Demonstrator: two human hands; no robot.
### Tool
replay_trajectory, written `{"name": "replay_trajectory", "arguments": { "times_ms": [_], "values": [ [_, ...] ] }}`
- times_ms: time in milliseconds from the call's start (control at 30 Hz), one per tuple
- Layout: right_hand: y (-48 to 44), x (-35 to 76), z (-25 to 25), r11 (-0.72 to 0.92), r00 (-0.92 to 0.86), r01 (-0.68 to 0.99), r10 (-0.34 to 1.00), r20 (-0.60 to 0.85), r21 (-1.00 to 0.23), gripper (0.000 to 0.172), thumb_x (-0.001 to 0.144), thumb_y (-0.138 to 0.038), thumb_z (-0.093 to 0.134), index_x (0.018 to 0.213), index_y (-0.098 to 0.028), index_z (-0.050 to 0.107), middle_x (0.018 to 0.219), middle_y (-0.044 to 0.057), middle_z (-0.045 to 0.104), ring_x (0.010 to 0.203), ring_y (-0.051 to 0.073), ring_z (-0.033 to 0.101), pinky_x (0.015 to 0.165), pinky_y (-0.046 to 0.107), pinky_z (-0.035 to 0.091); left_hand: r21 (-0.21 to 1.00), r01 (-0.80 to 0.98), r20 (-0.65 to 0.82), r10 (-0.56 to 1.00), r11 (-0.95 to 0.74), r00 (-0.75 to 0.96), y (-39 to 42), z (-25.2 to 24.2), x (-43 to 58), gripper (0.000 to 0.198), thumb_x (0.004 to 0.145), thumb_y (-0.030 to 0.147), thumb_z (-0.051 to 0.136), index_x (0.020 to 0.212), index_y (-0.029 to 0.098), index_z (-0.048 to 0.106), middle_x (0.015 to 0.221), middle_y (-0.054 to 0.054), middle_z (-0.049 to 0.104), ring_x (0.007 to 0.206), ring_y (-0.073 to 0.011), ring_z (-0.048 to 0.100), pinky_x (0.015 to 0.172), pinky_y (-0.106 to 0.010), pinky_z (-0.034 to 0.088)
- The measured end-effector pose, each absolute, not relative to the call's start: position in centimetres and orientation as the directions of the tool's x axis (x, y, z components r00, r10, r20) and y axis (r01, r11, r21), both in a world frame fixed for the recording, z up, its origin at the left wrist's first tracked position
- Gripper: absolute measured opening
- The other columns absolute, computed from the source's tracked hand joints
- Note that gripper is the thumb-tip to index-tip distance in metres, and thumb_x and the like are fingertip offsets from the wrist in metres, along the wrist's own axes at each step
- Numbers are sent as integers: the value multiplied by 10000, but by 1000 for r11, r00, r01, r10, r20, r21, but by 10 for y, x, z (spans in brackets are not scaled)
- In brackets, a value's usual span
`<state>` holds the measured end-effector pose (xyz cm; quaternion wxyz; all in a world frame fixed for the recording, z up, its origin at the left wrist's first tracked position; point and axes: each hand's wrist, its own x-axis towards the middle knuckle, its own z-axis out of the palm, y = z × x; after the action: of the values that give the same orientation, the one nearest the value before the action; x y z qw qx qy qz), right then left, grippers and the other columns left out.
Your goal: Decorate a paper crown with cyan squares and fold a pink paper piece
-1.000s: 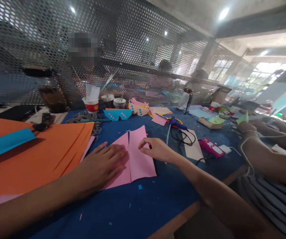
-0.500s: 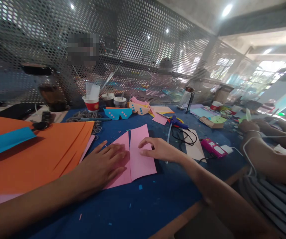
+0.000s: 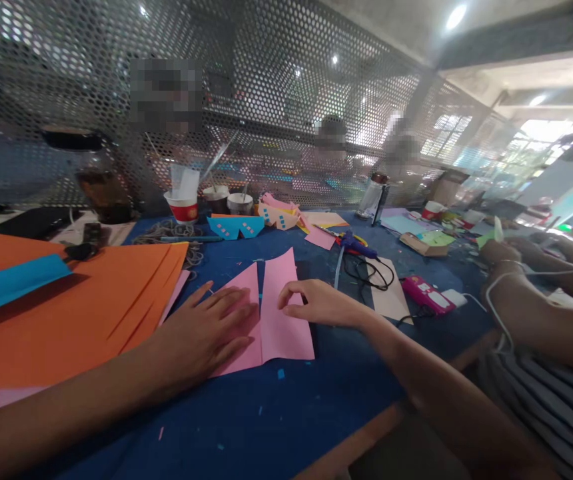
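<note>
A pink sheet of paper (image 3: 286, 327) with a slit running down from its top edge lies on the blue table in front of me. My left hand (image 3: 216, 327) rests flat on its left half, fingers spread. Over the right half, my right hand (image 3: 306, 301) has its thumb and forefinger curved, tips close to each other with a small gap, touching the paper. The two halves stand apart at the top and meet lower down. Beyond the sheet are a blue paper mask (image 3: 236, 227) and a peach paper mask (image 3: 279, 217), both with small coloured squares.
Orange sheets (image 3: 81, 300) with a folded blue strip (image 3: 16, 283) lie at left. Behind are paper cups (image 3: 182, 207) and a jar (image 3: 104, 187). To the right are a blue glue gun (image 3: 356, 245), a magenta device (image 3: 427, 295) and another person's arm (image 3: 541, 300).
The gap between the pink halves has widened at the top. My right thumb and forefinger have drawn closer together. The left hand stays nearly in place.
</note>
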<state>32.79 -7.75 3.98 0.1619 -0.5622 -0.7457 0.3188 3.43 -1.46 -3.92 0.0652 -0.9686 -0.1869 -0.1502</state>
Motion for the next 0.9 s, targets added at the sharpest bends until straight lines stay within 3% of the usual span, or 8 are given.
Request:
{"name": "replay_trajectory", "arguments": {
  "times_ms": [133,300,467,700,900],
  "values": [
    [-78,333,41,191,-370,701,921,-121,-687,216,947,-232,756,1162,-235,779,1209,18,810,979,195,704,854,316,477,-86,375,331,328,-923,884,-16,-34,37,480,1163,502,431,1561,282,587,1637,-127,616,1487,-366,576,1292,-640,261],
    [-73,334,35,177,-317,714,944,-87,-678,201,928,-118,693,1070,-223,790,1101,10,819,906,178,694,802,307,464,-36,326,353,293,-945,889,-23,-19,38,412,1129,355,500,1507,254,628,1531,-101,709,1424,-312,640,1308,-563,272],
    [-69,334,29,166,-250,712,968,-25,-682,144,960,-130,688,1021,-220,783,1091,5,819,921,169,678,805,300,447,-1,313,357,292,-950,887,-29,-15,37,572,1064,599,621,1521,255,637,1505,-97,733,1402,-325,659,1337,-545,243],
    [-72,338,37,207,-374,673,924,-85,-710,203,1004,-267,736,1202,-237,773,1291,20,808,1041,195,725,901,329,496,-25,304,367,274,-952,889,-24,-29,35,539,1095,576,587,1536,272,642,1544,-98,711,1446,-342,634,1330,-569,254],
    [-73,338,35,194,-370,691,923,-110,-696,197,977,-204,728,1159,-238,795,1191,15,826,1041,211,735,932,355,514,-120,299,387,233,-947,892,-26,-35,32,631,1107,622,539,1614,246,565,1586,-113,676,1470,-334,607,1339,-542,215]
  ]
}}
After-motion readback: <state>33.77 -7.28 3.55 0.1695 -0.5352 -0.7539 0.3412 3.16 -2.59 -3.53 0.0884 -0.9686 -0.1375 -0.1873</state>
